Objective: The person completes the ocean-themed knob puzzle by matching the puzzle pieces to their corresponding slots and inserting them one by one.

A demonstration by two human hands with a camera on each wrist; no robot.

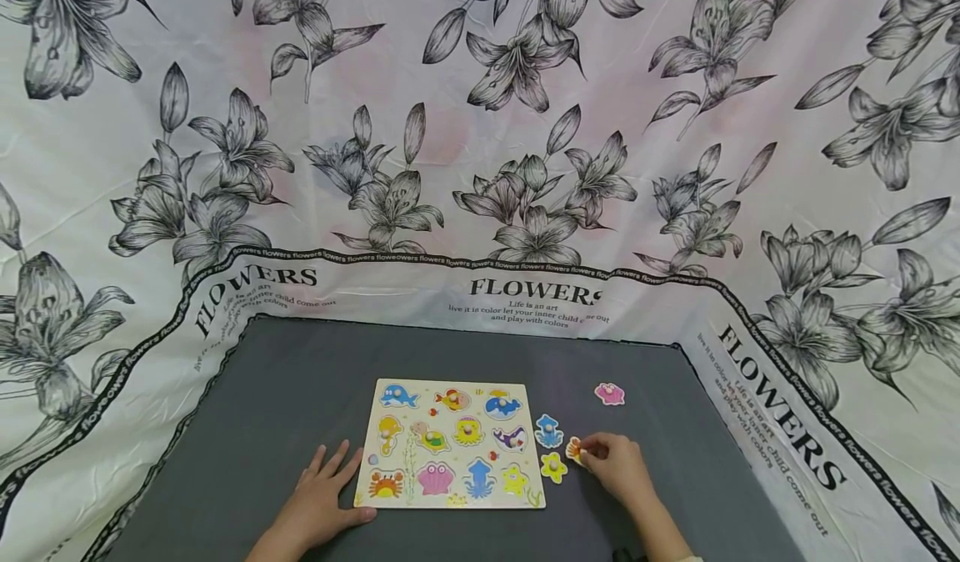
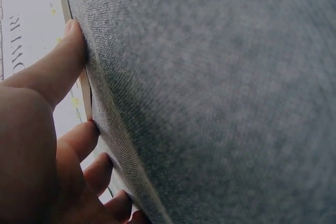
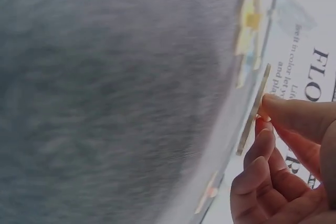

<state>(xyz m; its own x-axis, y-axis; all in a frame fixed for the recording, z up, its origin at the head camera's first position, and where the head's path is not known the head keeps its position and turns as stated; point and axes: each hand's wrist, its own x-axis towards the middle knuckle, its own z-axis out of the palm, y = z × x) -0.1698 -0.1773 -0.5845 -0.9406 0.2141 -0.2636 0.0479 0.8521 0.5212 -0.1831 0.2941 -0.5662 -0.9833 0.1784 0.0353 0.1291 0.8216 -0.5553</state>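
Note:
A cream wooden peg puzzle board (image 1: 443, 391) with sea-animal shapes lies on the dark grey table. My left hand (image 1: 318, 495) rests at its left side, thumb at the lower left corner and fingers spread along the edge. Between thumb and fingertips, my right hand (image 1: 617, 469) pinches an orange puzzle piece (image 1: 574, 451), seen edge-on in the right wrist view as a thin wooden piece (image 3: 253, 116). Close to that hand lie a blue squid piece (image 1: 549, 432) and a yellow starfish piece (image 1: 553, 468), both right of the board.
Farther back on the right lies a pink shell piece (image 1: 610, 393). Several knobbed pieces, including a whale (image 1: 399, 395) and an octopus (image 1: 468, 431), sit in the board's upper rows. A white flower-printed cloth (image 1: 390, 295) rises behind and beside the grey table surface (image 1: 315, 378).

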